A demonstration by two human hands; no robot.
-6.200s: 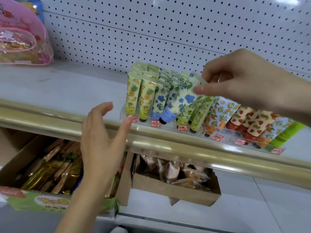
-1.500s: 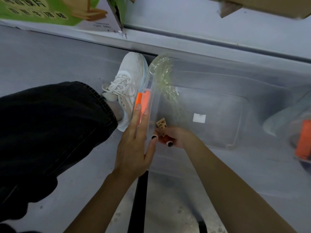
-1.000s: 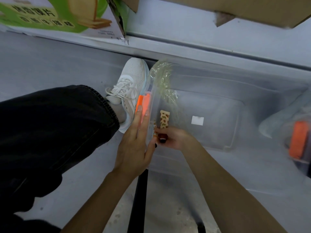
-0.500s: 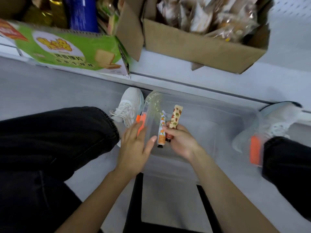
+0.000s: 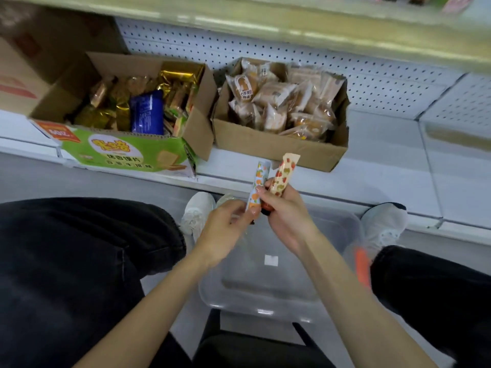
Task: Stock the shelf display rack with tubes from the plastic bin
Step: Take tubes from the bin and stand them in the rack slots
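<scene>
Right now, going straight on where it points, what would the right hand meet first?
The right hand, holding the strawberry-print tube, would probably meet the orange-print tube pinched by the left hand; depth unclear.

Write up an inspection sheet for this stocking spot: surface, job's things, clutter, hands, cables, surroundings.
Surface: white lower shelf carries two open boxes.
Job's things: orange-print tube and strawberry-print tube held above the clear bin on the floor.
Clutter: green box of snack packs; brown box of wrapped buns.
Hands: left hand pinches the orange-print tube's lower end; right hand grips the strawberry-print tube.
Cables: nothing seen.
Surroundings: pegboard behind the boxes; white shoes either side of the bin.
</scene>
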